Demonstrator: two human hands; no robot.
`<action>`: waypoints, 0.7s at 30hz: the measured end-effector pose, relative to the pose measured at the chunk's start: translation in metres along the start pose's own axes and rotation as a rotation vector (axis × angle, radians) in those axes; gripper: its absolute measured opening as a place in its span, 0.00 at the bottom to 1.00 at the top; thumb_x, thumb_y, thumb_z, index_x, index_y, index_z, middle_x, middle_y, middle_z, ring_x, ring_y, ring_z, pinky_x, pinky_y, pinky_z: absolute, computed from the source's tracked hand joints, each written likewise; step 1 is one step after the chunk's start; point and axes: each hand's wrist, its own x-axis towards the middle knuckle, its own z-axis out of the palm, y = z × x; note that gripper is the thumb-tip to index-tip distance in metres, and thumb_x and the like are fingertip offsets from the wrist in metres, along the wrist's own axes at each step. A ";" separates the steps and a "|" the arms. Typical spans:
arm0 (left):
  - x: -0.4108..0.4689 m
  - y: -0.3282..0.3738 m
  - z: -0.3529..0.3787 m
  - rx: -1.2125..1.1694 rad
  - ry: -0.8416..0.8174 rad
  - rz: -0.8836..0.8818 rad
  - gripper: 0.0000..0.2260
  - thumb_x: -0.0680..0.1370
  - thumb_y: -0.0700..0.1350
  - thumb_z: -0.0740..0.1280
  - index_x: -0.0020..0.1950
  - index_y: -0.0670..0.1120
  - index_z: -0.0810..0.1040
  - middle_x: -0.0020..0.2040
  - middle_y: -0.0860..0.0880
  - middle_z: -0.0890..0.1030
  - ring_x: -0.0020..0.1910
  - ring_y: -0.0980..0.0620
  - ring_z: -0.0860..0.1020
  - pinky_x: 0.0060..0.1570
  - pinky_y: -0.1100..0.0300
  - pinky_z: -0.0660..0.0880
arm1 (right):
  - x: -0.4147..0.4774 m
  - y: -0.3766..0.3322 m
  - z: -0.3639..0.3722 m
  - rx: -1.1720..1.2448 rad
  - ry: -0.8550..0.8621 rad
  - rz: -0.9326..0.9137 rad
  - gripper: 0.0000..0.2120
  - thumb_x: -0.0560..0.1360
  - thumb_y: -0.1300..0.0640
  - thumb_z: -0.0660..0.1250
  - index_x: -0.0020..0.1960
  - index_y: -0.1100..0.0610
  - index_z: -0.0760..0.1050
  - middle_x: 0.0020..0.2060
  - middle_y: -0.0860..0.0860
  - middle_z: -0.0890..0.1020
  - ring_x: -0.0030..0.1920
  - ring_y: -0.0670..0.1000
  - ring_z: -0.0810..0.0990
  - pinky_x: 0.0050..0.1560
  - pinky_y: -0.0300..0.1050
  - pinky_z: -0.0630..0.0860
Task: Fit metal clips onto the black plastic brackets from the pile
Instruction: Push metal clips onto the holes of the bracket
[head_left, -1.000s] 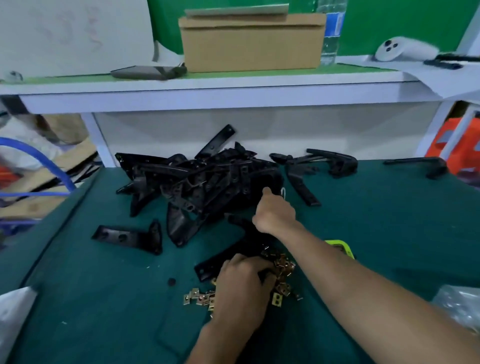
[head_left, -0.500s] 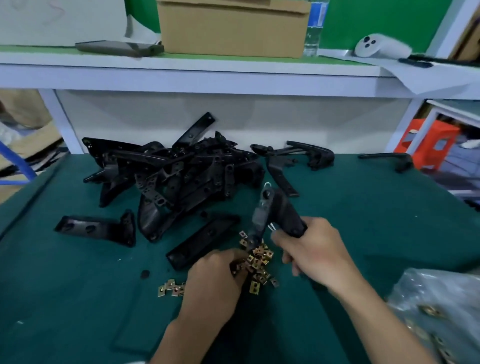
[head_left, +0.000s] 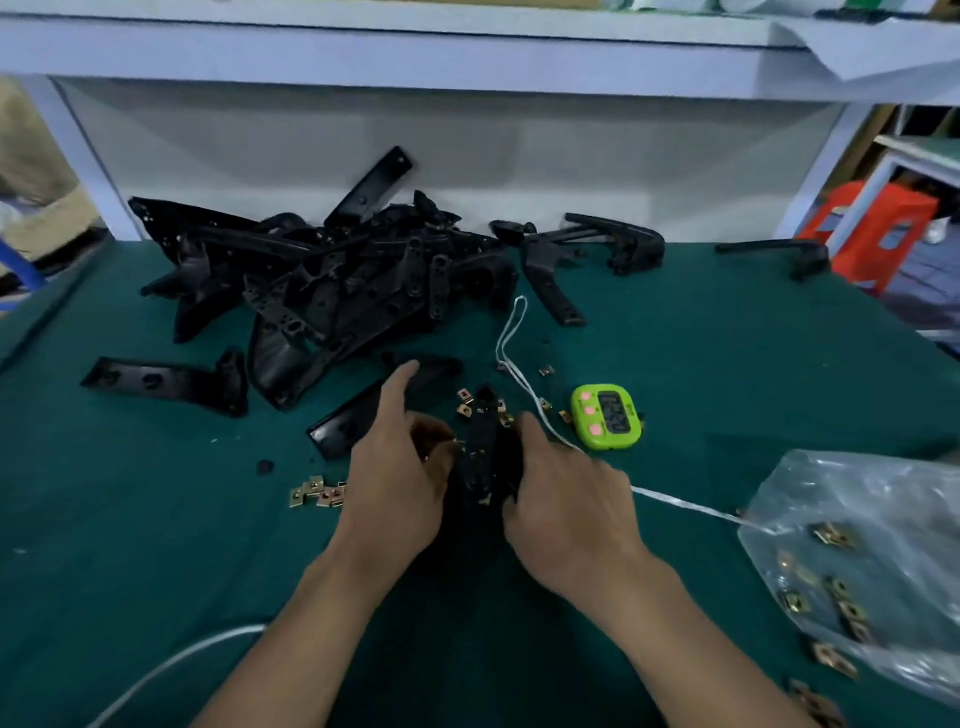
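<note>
Bracket (head_left: 485, 457), frame centre, above the green worktop (head_left: 156, 545): black moulded plastic, narrow, ribbed, with holes. Judged stiff and light; best taken by its long edges, leaving the clip seat free. Left hand (head_left: 392, 483) and right hand (head_left: 569, 514) both clamped on it, one each side. Metal clips (head_left: 317, 491), brass-coloured, small and probably slippery, lie scattered nearby. Pile (head_left: 332, 280) sits upper left.

Non-task items on your green felt-covered bench (head_left: 156, 545)

Locate the lime-green digital timer (head_left: 605, 415) right of centre; its white cord (head_left: 511, 338) loops beside it. An orange plastic stool (head_left: 878, 236) stands beyond the right edge.
</note>
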 end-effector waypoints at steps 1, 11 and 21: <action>-0.001 0.000 0.000 0.008 0.003 0.012 0.36 0.78 0.36 0.70 0.81 0.52 0.57 0.46 0.59 0.81 0.48 0.63 0.78 0.45 0.75 0.72 | 0.000 -0.001 0.000 0.010 0.011 -0.004 0.17 0.73 0.55 0.64 0.50 0.46 0.56 0.34 0.45 0.75 0.35 0.55 0.75 0.29 0.48 0.57; 0.007 -0.003 0.013 0.155 0.010 0.072 0.29 0.77 0.33 0.69 0.73 0.54 0.70 0.45 0.60 0.78 0.47 0.61 0.77 0.48 0.72 0.72 | 0.009 0.011 0.006 0.222 0.018 0.016 0.11 0.76 0.53 0.62 0.47 0.45 0.58 0.33 0.48 0.77 0.34 0.59 0.72 0.34 0.51 0.65; 0.011 -0.003 0.008 0.193 0.065 0.049 0.14 0.80 0.36 0.67 0.60 0.51 0.83 0.51 0.57 0.78 0.45 0.70 0.73 0.46 0.82 0.65 | 0.011 0.021 0.001 0.402 -0.004 0.140 0.13 0.71 0.59 0.62 0.51 0.45 0.65 0.35 0.47 0.78 0.35 0.52 0.76 0.35 0.52 0.76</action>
